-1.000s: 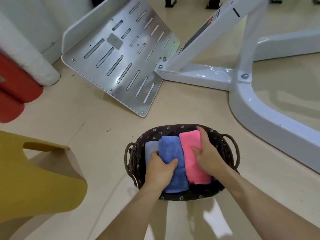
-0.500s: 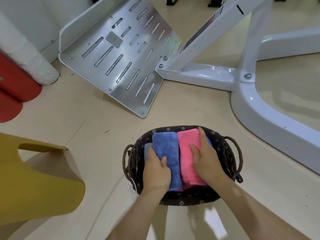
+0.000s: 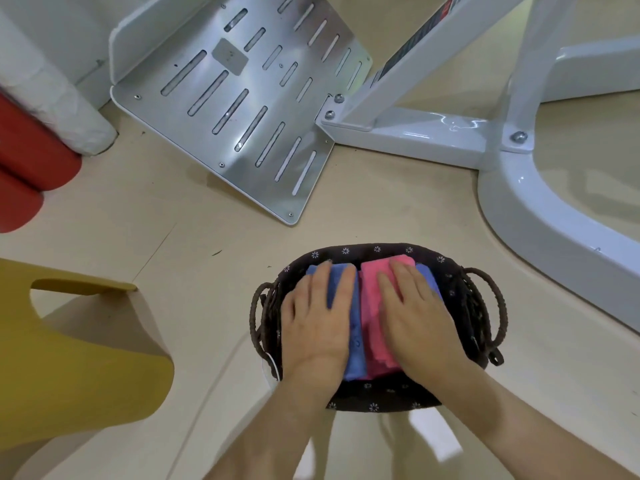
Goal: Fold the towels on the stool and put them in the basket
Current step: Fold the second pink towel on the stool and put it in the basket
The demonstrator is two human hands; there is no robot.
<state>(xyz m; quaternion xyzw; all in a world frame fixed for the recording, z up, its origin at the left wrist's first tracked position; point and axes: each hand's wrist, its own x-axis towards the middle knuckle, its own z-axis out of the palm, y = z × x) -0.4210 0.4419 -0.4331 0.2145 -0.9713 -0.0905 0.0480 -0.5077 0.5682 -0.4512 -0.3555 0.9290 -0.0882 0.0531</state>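
A dark woven basket (image 3: 377,398) with rope handles sits on the floor in front of me. Folded towels lie side by side inside it: a blue towel (image 3: 355,358) on the left and a pink towel (image 3: 372,299) in the middle, with another blue edge (image 3: 427,277) showing at the right. My left hand (image 3: 317,320) lies flat, fingers spread, on the blue towel. Palm down on the pink towel rests my right hand (image 3: 415,317). The yellow stool (image 3: 69,344) stands at the left with nothing on its visible part.
A slotted metal plate (image 3: 239,95) and a white machine frame (image 3: 533,209) stand on the beige floor beyond the basket. Red rolls (image 3: 24,174) and a white wrapped roll (image 3: 59,98) lie at the far left.
Both hands have gone from gripping the towels' near ends to lying flat on top of them. The towels have sunk lower into the basket.
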